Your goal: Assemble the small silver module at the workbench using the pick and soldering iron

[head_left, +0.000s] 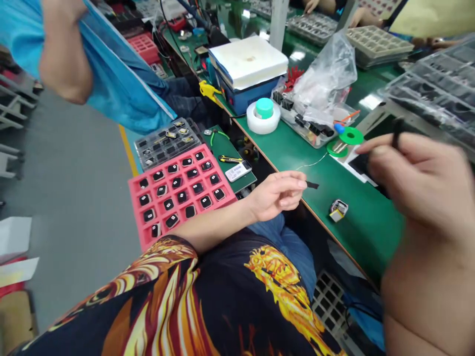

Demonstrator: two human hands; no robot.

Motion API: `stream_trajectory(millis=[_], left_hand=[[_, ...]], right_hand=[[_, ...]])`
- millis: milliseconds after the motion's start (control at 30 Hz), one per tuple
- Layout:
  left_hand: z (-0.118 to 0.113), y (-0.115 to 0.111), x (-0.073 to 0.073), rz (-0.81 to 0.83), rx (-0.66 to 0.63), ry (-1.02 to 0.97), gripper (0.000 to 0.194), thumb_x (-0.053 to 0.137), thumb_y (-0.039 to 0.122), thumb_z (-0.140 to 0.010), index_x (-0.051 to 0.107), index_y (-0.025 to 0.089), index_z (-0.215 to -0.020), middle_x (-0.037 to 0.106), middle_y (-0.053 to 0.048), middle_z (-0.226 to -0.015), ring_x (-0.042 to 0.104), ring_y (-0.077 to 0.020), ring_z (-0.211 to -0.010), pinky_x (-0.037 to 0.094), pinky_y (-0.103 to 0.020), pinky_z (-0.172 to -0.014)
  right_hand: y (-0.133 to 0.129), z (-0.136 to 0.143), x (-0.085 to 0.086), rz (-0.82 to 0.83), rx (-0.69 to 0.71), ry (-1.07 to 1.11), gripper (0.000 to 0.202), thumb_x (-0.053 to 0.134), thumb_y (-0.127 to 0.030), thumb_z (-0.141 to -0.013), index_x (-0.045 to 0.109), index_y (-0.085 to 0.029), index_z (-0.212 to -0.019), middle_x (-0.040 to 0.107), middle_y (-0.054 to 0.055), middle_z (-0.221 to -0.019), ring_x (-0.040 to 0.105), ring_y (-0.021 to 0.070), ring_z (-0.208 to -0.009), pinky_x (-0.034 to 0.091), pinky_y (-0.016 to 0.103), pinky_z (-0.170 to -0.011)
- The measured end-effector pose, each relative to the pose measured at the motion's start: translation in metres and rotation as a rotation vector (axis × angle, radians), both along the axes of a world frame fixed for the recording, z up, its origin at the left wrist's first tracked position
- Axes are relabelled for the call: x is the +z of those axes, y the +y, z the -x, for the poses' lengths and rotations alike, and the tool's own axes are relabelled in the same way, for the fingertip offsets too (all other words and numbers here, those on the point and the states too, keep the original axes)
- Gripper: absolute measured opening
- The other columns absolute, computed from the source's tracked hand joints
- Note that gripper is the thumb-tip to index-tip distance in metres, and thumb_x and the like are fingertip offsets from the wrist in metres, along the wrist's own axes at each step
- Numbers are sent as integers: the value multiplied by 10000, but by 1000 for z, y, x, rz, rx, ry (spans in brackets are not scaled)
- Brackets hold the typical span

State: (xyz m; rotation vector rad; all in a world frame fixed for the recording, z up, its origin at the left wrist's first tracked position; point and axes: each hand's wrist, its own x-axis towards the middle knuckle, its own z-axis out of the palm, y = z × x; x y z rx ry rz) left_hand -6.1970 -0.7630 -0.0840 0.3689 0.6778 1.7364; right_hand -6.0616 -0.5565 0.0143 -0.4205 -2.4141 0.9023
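My left hand point(280, 194) pinches a short black strip point(312, 185) between thumb and fingertips, just over the table's near edge. My right hand point(426, 183) is raised on the right, blurred, with its fingers curled together. A small dark piece point(398, 132) sticks up at those fingers; I cannot make out what it is. Between the hands, a small watch-like device point(338, 210) with a yellow and silver part lies on the green tabletop point(356, 242). Beyond my right fingertips is a green spool of wire point(346, 141), its loose end trailing left.
A pink foam tray point(138, 222) of watch-like units lies at my left, beside a clear tray point(143, 143). A white tape roll point(263, 118), a blue box point(237, 96) and a plastic bag point(324, 74) stand farther back. A person in blue point(122, 94) is at upper left.
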Motion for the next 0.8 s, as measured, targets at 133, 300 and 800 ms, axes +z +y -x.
stream_trajectory(millis=[133, 300, 800], left_hand=[[19, -7, 10, -6, 136, 28, 247, 849, 263, -805, 624, 174, -857, 468, 85, -651, 320, -16, -433, 210, -203, -455], [25, -14, 4, -40, 123, 11, 227, 829, 248, -834, 619, 163, -832, 485, 77, -642, 339, -17, -431, 198, -209, -460], [22, -28, -10, -3, 111, -25, 308, 895, 341, -790, 642, 177, -852, 452, 85, -561, 301, -41, -436, 187, -237, -472]], right_hand=[[-40, 42, -47, 201, 188, -159, 352, 797, -533, -905, 807, -208, -1039, 513, -16, -643, 409, 116, -558, 309, 283, -520], [-63, 47, -70, 265, 175, -163, 385, 828, -578, -874, 792, -206, -966, 575, -7, -685, 466, 133, -605, 351, 269, -534], [-74, 48, -85, 308, 156, -178, 275, 838, -502, -881, 793, -244, -967, 536, -11, -649, 453, 141, -556, 360, 288, -499]])
